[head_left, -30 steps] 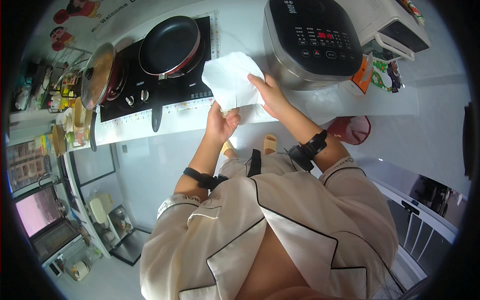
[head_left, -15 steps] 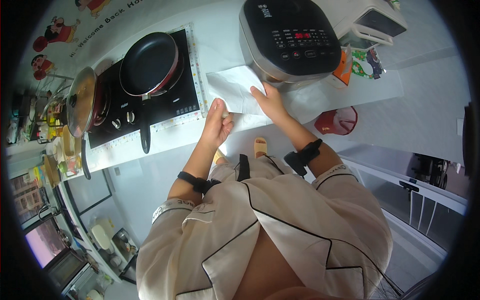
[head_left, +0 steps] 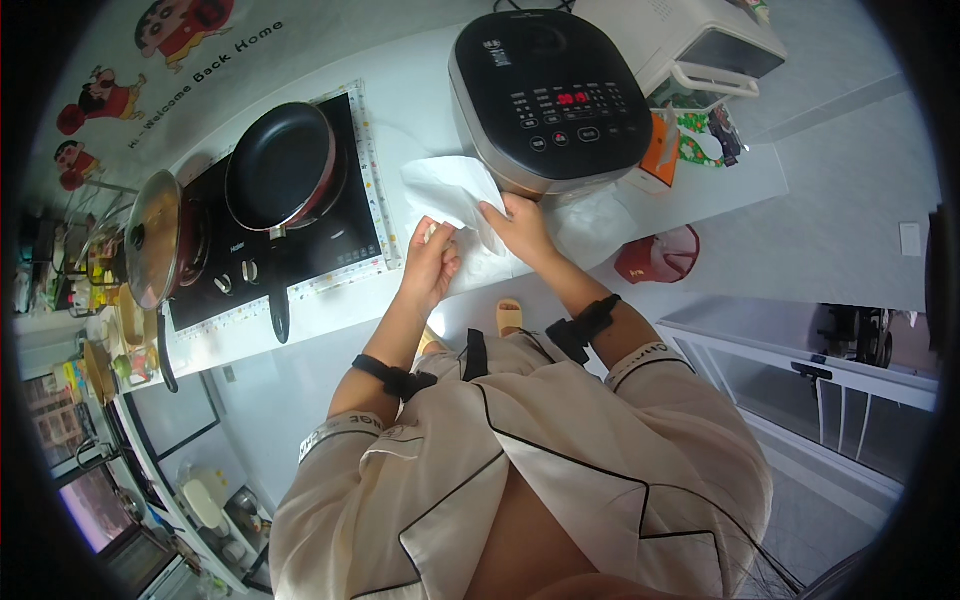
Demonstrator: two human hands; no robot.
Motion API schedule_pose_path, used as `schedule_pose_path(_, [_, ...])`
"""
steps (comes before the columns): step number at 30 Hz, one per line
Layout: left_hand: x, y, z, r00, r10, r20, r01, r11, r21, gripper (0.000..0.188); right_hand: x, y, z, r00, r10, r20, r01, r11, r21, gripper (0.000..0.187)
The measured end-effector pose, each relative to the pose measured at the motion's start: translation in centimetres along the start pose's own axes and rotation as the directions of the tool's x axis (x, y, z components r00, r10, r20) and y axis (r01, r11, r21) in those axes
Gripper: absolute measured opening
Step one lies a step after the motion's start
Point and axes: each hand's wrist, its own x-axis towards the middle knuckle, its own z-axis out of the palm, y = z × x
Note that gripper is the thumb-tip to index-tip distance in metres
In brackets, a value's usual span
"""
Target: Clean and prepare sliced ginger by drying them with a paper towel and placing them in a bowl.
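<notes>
My right fingers [head_left: 518, 208] gripped the right edge of a thin white sheet [head_left: 448, 184], thumb on top. My left fingers [head_left: 451, 264] were curled closed around a small pale thing [head_left: 431, 234] at the sheet's lower left; it was too small for me to tell whether it was a separate piece or a corner of the sheet. The sheet hung just above the worktop [head_left: 402, 130], between the cooktop [head_left: 335, 258] and the rice cooker [head_left: 550, 90].

That cooker had its black lid shut, so its contents were hidden; red digits glowed on its panel. On the cooktop to my left sat an uncovered frying pan [head_left: 276, 165], red outside, its black inner surface in plain view and its handle pointing toward me. Beyond it, at the far left, a second pan [head_left: 190, 245] wore a glass lid [head_left: 157, 215] with a dark knob. A brownish tone showed through the glass, though I couldn't make out what lay underneath.

Right of the cooker I had an orange box [head_left: 657, 155], its inside out of my sight, next to a green patterned packet [head_left: 697, 140]. Behind them stood a white appliance [head_left: 690, 45] with a pale handle. Below the worktop's edge was a red bin [head_left: 640, 262], pale lining showing at its mouth.
</notes>
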Motion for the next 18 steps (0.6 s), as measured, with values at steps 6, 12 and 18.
schedule_pose_path(6, [0.2, -0.9, 0.7, 1.000, 0.005, -0.027, -0.005, 1.000, 0.029, 0.012, 0.1, 0.5, 0.6, 0.996, -0.024, -0.082, 0.020, 0.999, -0.050, 0.027])
schedule_pose_path(12, [0.3, -1.2, 1.2, 1.000, 0.016, -0.017, -0.014, 0.996, 0.088, 0.014, 0.6, 1.7, 0.7, 0.979, -0.156, -0.131, 0.139, 0.982, -0.127, 0.023])
schedule_pose_path(18, [0.2, -1.3, 1.1, 0.997, 0.027, -0.069, -0.023, 0.998, 0.061, 0.014, 1.2, 1.6, 0.5, 0.982, -0.154, -0.113, 0.127, 0.967, -0.220, 0.013])
